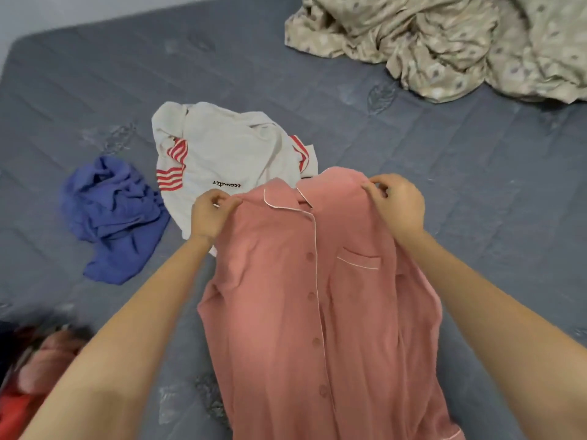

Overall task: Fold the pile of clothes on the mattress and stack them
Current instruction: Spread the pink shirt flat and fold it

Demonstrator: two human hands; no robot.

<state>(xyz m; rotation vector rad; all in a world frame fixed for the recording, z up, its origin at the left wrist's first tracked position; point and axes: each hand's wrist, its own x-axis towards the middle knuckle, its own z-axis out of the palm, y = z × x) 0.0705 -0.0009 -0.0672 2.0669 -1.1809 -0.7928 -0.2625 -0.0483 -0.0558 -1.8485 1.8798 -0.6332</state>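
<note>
A pink button-up pyjama shirt with white piping and a chest pocket hangs in front of me, front side facing me. My left hand pinches its left shoulder and my right hand pinches its right shoulder. The shirt's lower part drapes down toward me over the grey mattress. Behind it lies a crumpled white shirt with red stripes. A crumpled blue garment lies to the left.
A rumpled beige patterned blanket fills the far right corner. At the bottom left edge is a blurred heap of red and pink clothes. The mattress's far left corner meets a pale wall.
</note>
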